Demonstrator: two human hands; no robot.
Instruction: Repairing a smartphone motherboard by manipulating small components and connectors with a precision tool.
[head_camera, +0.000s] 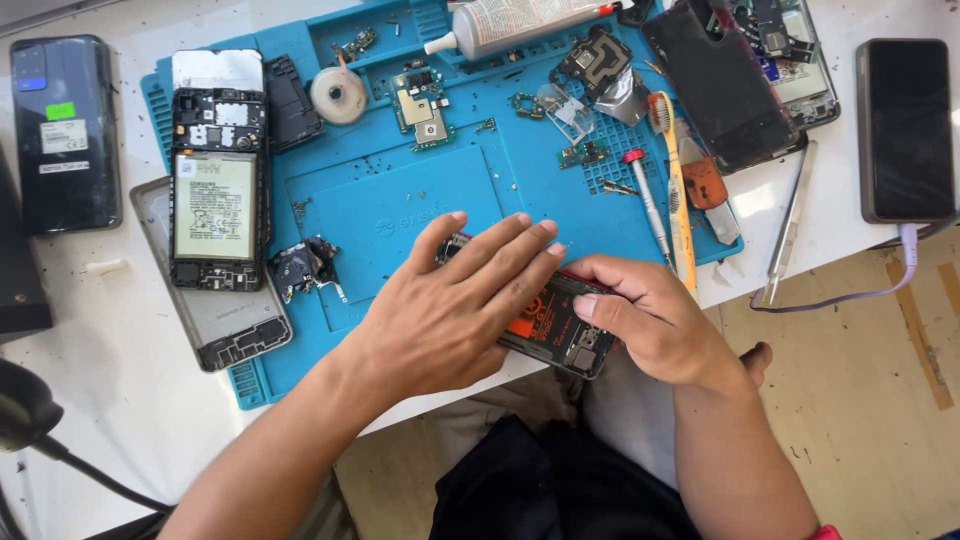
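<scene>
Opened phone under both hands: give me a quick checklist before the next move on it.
1. Left hand flat on opened phone: ok.
2. Right hand gripping its right edge: ok.
3. Phone fully on blue mat: not ok, it overhangs the table edge.
4. Screwdriver within reach: ok.
5. Loose screws secured: cannot tell.
6. Second opened phone clear of the hands: ok.

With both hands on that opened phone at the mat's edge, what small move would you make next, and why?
I would probably slide the phone further onto the blue mat first. Its near end overhangs the table edge above the lap, held only by the left hand pressing flat on top and the right hand gripping its end. Its insides are exposed, so a slip could be costly.
</scene>
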